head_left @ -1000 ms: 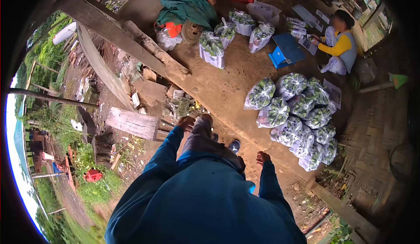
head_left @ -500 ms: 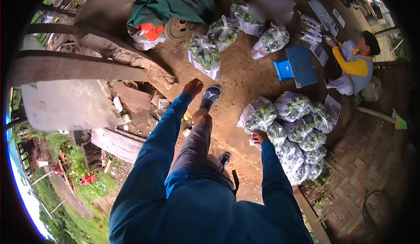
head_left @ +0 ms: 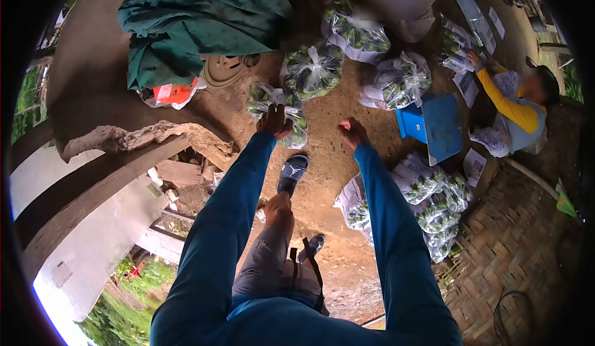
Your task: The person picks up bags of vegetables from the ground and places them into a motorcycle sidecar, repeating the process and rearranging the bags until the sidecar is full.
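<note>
In the head view, my left hand is on top of a clear plastic bag of green vegetables on the dirt floor. Its fingers are closed on the bag's gathered top, partly hidden by the hand itself. My right hand is held over bare ground to the right of that bag. Its fingers are curled in, and nothing shows in them. Another tied bag of greens stands just beyond my left hand. Farther back are a third bag and a fourth bag.
A pile of filled bags lies right of my right arm. A blue scale stands near a seated person in yellow sleeves. Green cloth covers something at the back left. A rough log and wooden beam lie left.
I have leaned forward. My left hand has moved onto the nearest bag. My right hand has left the pile and swung forward and inward. The seated person's arms have reached farther forward.
</note>
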Available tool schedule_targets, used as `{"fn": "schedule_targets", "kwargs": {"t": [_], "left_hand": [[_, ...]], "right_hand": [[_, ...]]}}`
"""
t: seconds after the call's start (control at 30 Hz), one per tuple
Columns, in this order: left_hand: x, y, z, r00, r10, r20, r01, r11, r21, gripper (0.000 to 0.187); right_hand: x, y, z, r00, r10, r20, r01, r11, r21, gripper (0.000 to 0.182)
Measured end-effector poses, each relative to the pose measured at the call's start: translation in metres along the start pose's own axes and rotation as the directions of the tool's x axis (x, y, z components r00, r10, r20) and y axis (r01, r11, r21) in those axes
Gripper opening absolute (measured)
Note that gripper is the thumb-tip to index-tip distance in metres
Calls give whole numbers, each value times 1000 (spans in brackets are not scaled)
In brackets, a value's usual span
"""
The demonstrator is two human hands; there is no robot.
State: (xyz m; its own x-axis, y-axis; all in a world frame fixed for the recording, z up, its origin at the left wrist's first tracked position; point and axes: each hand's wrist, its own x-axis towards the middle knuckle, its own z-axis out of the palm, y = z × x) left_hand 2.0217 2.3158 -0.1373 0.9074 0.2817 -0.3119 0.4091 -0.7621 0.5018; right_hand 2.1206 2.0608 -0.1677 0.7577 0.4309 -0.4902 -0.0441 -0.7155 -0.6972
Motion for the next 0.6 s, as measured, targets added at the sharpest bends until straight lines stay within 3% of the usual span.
{"fn": "schedule_targets", "kwargs": {"t": [0.07, 0.2, 0.23, 0.3, 0.37, 0.47, 0.6], "left_hand": [[-2, -8, 7, 999, 32, -10, -32, 995, -98, 44], [-2, -19, 13, 978, 137, -155, -162, 972, -167, 41], [-2, -13, 1, 991, 111, -74, -125, 968, -220, 41], [0, -20, 5, 980, 165, -111, -185, 961, -204, 41], [1, -22, 5, 990, 126, -64, -137, 963, -231, 41], [3, -21, 9, 993, 88, -73, -105, 955, -277, 40], [6, -16, 16, 997, -32, -68, 8, 944, -330, 35]], "right_hand": [[37, -35, -1, 984, -166, -69, 156, 979, -127, 44], [107, -81, 6, 937, -315, -153, 284, 939, -194, 54], [120, -89, 7, 908, -380, -174, 346, 917, -196, 57], [137, -105, 10, 941, -314, -123, 291, 940, -176, 57], [151, -106, 23, 967, -246, -68, 233, 960, -158, 58], [153, -114, 45, 916, -304, -260, 229, 931, -285, 58], [150, -119, 53, 941, -192, -277, 123, 961, -247, 54]]}}
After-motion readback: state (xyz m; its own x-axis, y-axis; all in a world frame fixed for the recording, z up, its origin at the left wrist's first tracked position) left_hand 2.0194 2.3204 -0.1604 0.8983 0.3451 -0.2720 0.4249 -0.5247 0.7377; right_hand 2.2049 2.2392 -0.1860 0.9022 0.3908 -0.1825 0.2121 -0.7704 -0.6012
